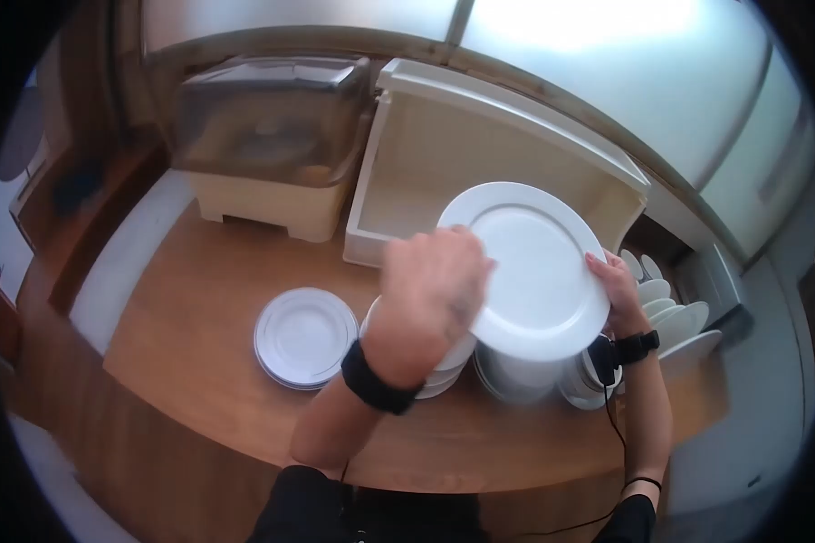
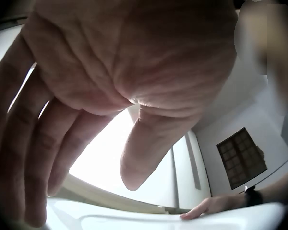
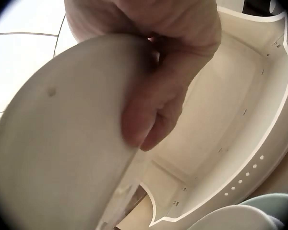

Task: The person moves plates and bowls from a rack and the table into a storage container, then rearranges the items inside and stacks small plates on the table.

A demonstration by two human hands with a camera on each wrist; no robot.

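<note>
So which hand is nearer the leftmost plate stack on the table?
The left hand: it is up and right of the leftmost plate stack in the head view. The right hand is farther right, gripping the large plate's right edge.

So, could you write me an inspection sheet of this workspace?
Surface: brown wooden-look table, partly covered.
Job's things: round white glossy plate, held above the table.
Clutter: short stack of round white plates at left, more stacked white dishes near the middle, row of upright white dishes at far right.
Grips: bare right hand pinches the plate's rim; bare left hand, fingers straight, is at its left side, contact unclear.
Cables: thin black cable from the black right-wrist device.
Surroundings: open cream plastic bin, lidded cream plastic box, bright frosted panes.
</note>
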